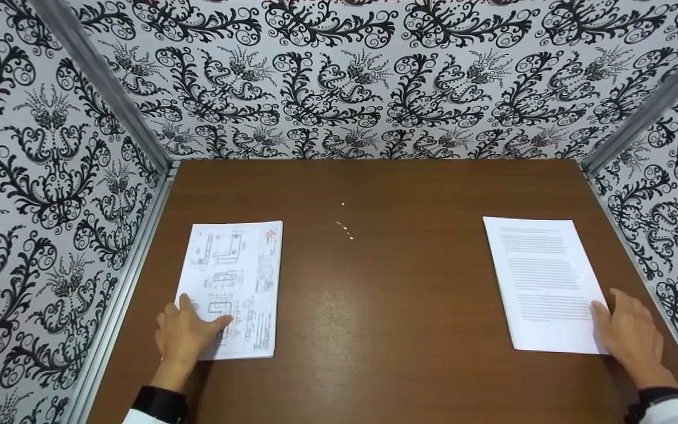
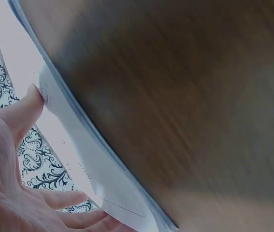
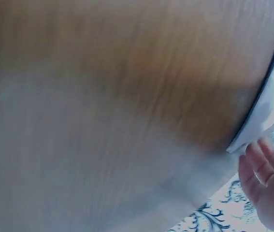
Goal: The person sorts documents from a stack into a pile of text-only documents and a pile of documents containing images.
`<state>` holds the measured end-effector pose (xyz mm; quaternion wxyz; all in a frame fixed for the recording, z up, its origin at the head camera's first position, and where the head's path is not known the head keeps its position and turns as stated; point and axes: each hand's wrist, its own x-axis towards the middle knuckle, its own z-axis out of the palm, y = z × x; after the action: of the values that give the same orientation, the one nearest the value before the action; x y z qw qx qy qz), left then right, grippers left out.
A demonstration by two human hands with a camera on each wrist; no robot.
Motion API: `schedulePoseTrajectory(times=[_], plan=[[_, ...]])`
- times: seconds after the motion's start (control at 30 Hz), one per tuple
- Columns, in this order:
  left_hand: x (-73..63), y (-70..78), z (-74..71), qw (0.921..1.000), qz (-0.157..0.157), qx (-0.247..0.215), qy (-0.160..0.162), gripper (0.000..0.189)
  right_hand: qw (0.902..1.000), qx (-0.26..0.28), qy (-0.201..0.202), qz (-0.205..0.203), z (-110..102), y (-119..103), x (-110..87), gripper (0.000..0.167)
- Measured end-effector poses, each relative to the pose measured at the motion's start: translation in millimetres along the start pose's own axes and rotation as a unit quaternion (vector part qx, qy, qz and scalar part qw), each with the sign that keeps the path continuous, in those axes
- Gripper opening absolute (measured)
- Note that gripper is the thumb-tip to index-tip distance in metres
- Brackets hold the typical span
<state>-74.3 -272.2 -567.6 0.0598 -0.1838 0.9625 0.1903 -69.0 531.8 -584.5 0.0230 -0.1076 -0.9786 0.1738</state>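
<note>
On the left of the table lies a stack of paper [image 1: 265, 282] printed with technical drawings. My left hand [image 1: 183, 333] rests at its lower left, thumb and fingers spread wide. The left wrist view shows the thumb [image 2: 33, 101] touching the sheets, with the other fingers along the edge, their tips partly hidden. On the right is a second stack of paper [image 1: 542, 282], covered in lines of text. Beside its lower right edge is my right hand [image 1: 630, 330], thumb at the paper's border. In the right wrist view the fingers [image 3: 260, 162] are loosely bent near the stack's corner.
Both stacks lie on a brown wooden table [image 1: 386, 294], well apart. Small pale specks [image 1: 345, 228] mark the wood between them. Patterned black-and-white walls [image 1: 339, 76] enclose the back and sides, with a metal frame post [image 1: 109, 88] at the back left corner.
</note>
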Motion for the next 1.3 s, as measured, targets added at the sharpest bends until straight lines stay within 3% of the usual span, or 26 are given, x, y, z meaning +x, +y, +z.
schedulePoseTrajectory(times=[0.17,0.27,0.4,0.6,0.67,0.8,1.03,1.2,1.3], plan=[[-2.1,3.5,-0.4,0.9999,0.001,0.002,0.016,0.119,0.9921,-0.007,-0.005,-0.125,6,-3,-18.3,0.054],[-4.2,6.4,0.4,0.9992,0.004,0.007,0.04,0.116,0.9871,-0.005,-0.048,-0.153,10,-5,-26.9,0.058],[-5.8,10.8,2.9,0.9968,0.007,0.008,0.079,0.11,0.9845,0.004,-0.082,-0.155,17,-6,-34.4,0.06],[-5.3,14.0,5.4,0.9923,0.016,0.008,0.122,0.121,0.9844,0.006,-0.073,-0.16,23,-4,-36.6,0.058],[-5.3,13.2,5.8,0.9915,0.016,-0.001,0.129,0.115,0.9839,0.007,-0.072,-0.164,24,-4,-36.8,0.058],[-4.6,8.7,5.7,0.9914,0.01,-0.038,0.125,0.082,0.9838,0.008,-0.075,-0.163,24,-4,-36.5,0.058],[-9.0,-4.5,1.2,0.9927,0.006,-0.069,0.099,0.047,0.9838,0.007,-0.091,-0.154,23,-4,-37.3,0.059],[-16.2,-7.7,-3.1,0.991,0.019,-0.095,0.093,0.044,0.9839,0.008,-0.082,-0.158,24,-4,-37.5,0.058],[-22.6,-6.4,-6.6,0.9863,0.035,-0.122,0.106,0.043,0.9838,0.014,-0.076,-0.162,26,-4,-38.4,0.058]])
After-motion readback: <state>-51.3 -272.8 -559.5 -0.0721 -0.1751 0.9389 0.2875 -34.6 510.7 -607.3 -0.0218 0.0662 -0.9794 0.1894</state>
